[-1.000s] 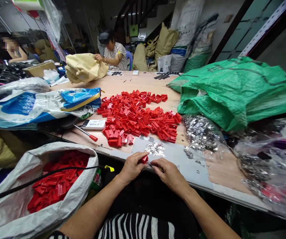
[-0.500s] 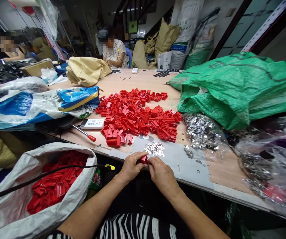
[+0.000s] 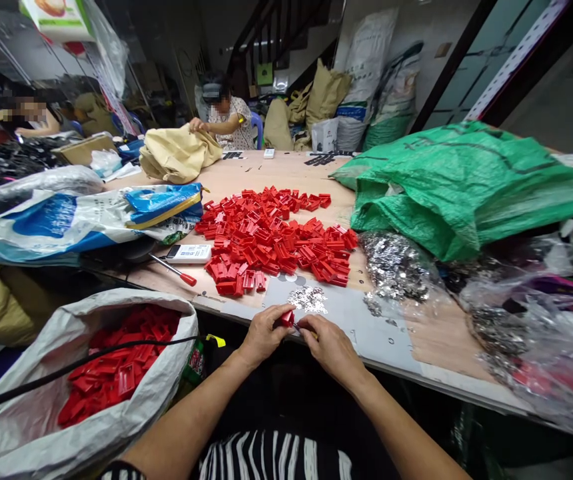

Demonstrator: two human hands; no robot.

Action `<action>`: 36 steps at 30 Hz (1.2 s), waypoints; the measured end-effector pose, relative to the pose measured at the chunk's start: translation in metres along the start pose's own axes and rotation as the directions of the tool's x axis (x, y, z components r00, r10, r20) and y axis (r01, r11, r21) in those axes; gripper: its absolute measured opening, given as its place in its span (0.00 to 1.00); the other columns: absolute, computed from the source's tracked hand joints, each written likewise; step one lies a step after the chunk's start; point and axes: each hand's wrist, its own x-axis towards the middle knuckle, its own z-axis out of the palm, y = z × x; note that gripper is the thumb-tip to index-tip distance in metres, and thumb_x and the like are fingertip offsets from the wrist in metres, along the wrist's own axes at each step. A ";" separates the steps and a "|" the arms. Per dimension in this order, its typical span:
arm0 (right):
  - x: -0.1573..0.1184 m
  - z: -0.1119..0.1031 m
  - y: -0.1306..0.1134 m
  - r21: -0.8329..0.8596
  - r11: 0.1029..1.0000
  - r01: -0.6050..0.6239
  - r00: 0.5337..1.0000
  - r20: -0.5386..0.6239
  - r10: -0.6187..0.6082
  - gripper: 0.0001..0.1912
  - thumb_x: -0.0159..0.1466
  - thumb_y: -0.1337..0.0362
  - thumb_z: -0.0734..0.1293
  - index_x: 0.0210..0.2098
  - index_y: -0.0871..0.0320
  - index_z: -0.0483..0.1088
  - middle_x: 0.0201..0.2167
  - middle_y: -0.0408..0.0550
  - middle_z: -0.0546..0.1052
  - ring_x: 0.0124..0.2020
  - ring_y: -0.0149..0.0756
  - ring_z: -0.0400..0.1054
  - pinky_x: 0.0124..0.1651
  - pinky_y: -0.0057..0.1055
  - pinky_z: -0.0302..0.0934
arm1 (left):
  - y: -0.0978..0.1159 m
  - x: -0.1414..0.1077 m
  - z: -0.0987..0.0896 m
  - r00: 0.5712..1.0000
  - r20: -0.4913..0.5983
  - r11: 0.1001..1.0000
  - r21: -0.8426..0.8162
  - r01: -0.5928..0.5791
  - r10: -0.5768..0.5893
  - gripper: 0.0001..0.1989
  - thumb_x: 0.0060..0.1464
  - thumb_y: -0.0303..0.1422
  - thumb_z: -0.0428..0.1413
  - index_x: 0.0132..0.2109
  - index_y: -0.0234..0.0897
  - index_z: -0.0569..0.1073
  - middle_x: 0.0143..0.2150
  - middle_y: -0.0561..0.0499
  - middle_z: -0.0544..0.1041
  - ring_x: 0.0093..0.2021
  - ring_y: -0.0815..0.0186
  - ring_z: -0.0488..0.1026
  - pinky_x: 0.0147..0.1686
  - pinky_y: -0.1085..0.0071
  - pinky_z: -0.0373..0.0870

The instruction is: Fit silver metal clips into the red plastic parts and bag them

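At the table's near edge, my left hand [image 3: 268,332] pinches a small red plastic part [image 3: 287,319] between thumb and fingers. My right hand [image 3: 330,343] is closed just to the right of it, fingertips almost at the part. Something thin and dark shows at those fingertips, too small to name. Just beyond my hands lies a scatter of small shiny metal pieces [image 3: 308,299] on a grey sheet [image 3: 361,327]. A large heap of similar red plastic parts [image 3: 271,233] covers the table behind them.
An open white sack [image 3: 26,380] of red parts stands at left. A red-handled tool [image 3: 186,278] lies near a white device [image 3: 191,253]. To the right are a green sack [image 3: 466,180] and a plastic bag of metal pieces [image 3: 396,263]. A co-worker [image 3: 229,120] sits across the table.
My right fingertips have drawn slightly away from the red part, and a thin dark thing shows between. The co-worker across has raised a hand onto the tan sack. The view has shifted slightly.
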 end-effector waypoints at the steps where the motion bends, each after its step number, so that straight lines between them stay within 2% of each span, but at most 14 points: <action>1: 0.000 0.000 0.001 0.004 1.000 0.007 1.000 0.000 -0.007 0.08 0.65 0.67 0.59 0.39 0.55 0.69 0.36 0.44 0.73 0.38 0.35 0.68 0.41 0.31 0.60 | 0.000 0.000 0.000 1.000 0.001 1.000 -0.002 0.000 0.000 0.23 0.48 0.25 0.60 0.52 0.42 0.72 0.48 0.49 0.77 0.48 0.62 0.74 0.52 0.61 0.69; 13: 0.000 0.001 0.001 -0.027 0.999 0.020 0.999 0.029 -0.020 0.08 0.65 0.67 0.58 0.38 0.53 0.69 0.35 0.44 0.72 0.37 0.36 0.68 0.39 0.31 0.60 | -0.001 -0.001 0.003 1.000 -0.007 0.999 -0.030 -0.013 0.012 0.22 0.50 0.26 0.59 0.53 0.43 0.71 0.47 0.48 0.77 0.46 0.63 0.74 0.50 0.63 0.69; 22: 0.003 0.000 -0.002 -0.087 0.995 0.049 0.998 0.034 -0.046 0.09 0.64 0.69 0.57 0.38 0.53 0.68 0.36 0.45 0.72 0.37 0.37 0.69 0.39 0.33 0.61 | 0.004 0.003 0.007 0.998 -0.054 0.999 -0.038 0.027 -0.029 0.19 0.48 0.25 0.60 0.49 0.43 0.73 0.44 0.49 0.78 0.43 0.63 0.74 0.47 0.64 0.69; 25: 0.000 0.001 0.001 -0.030 0.997 0.077 0.997 0.012 -0.077 0.10 0.65 0.66 0.56 0.42 0.53 0.67 0.39 0.47 0.72 0.39 0.38 0.69 0.41 0.35 0.62 | 0.011 0.002 0.006 0.996 -0.081 0.999 -0.019 0.033 -0.034 0.16 0.45 0.25 0.61 0.44 0.40 0.74 0.40 0.51 0.77 0.40 0.64 0.72 0.44 0.67 0.69; 27: -0.002 0.000 0.001 0.066 0.991 0.118 0.992 -0.060 -0.114 0.11 0.67 0.64 0.55 0.44 0.54 0.65 0.41 0.49 0.72 0.42 0.39 0.69 0.43 0.36 0.63 | 0.017 -0.001 0.004 0.987 -0.121 0.993 -0.058 0.099 -0.105 0.14 0.44 0.26 0.62 0.40 0.39 0.73 0.34 0.53 0.75 0.35 0.66 0.71 0.40 0.69 0.68; 28: -0.003 -0.001 0.000 0.126 0.983 0.133 0.988 -0.101 -0.121 0.11 0.67 0.63 0.54 0.45 0.54 0.64 0.42 0.49 0.73 0.42 0.39 0.69 0.44 0.36 0.63 | 0.021 -0.003 0.003 0.977 -0.136 0.980 -0.131 0.149 -0.167 0.14 0.43 0.27 0.63 0.39 0.39 0.72 0.32 0.55 0.74 0.33 0.67 0.70 0.37 0.70 0.68; 30: -0.005 -0.005 -0.003 0.249 0.960 0.128 0.987 -0.132 -0.097 0.11 0.68 0.60 0.53 0.46 0.54 0.62 0.40 0.49 0.73 0.37 0.38 0.69 0.41 0.35 0.64 | 0.029 -0.007 -0.001 0.942 -0.139 0.886 -0.403 0.229 -0.306 0.15 0.43 0.30 0.64 0.39 0.38 0.69 0.31 0.56 0.73 0.31 0.70 0.70 0.35 0.72 0.67; 31: -0.006 -0.007 -0.006 0.303 0.946 0.111 0.990 -0.116 -0.080 0.12 0.69 0.59 0.53 0.47 0.54 0.61 0.38 0.48 0.74 0.33 0.36 0.69 0.38 0.34 0.64 | 0.033 -0.008 -0.003 0.923 -0.113 0.787 -0.566 0.245 -0.368 0.17 0.43 0.31 0.64 0.40 0.38 0.68 0.32 0.56 0.74 0.31 0.70 0.71 0.36 0.72 0.67; 33: -0.008 -0.013 -0.013 0.380 0.920 0.090 0.996 -0.053 -0.076 0.13 0.69 0.57 0.52 0.50 0.54 0.59 0.31 0.45 0.73 0.27 0.34 0.67 0.34 0.32 0.63 | 0.040 -0.012 -0.008 0.896 -0.014 0.521 -0.818 0.245 -0.443 0.17 0.45 0.33 0.64 0.40 0.38 0.67 0.33 0.55 0.75 0.33 0.70 0.74 0.41 0.70 0.68; 35: -0.010 -0.019 -0.021 0.405 0.908 0.111 0.993 -0.001 -0.121 0.17 0.70 0.57 0.52 0.55 0.54 0.56 0.26 0.41 0.70 0.26 0.34 0.65 0.35 0.31 0.61 | 0.045 -0.014 -0.011 0.875 0.118 0.273 -0.923 0.271 -0.469 0.14 0.47 0.35 0.64 0.37 0.36 0.67 0.32 0.53 0.76 0.34 0.68 0.76 0.46 0.66 0.68; 36: -0.011 -0.021 -0.024 0.399 0.909 0.125 0.989 0.019 -0.144 0.18 0.70 0.57 0.52 0.58 0.54 0.55 0.24 0.40 0.68 0.26 0.34 0.65 0.35 0.30 0.61 | 0.047 -0.015 -0.012 0.865 0.181 0.184 -0.938 0.295 -0.467 0.13 0.48 0.36 0.63 0.36 0.35 0.68 0.31 0.52 0.77 0.35 0.67 0.76 0.47 0.65 0.68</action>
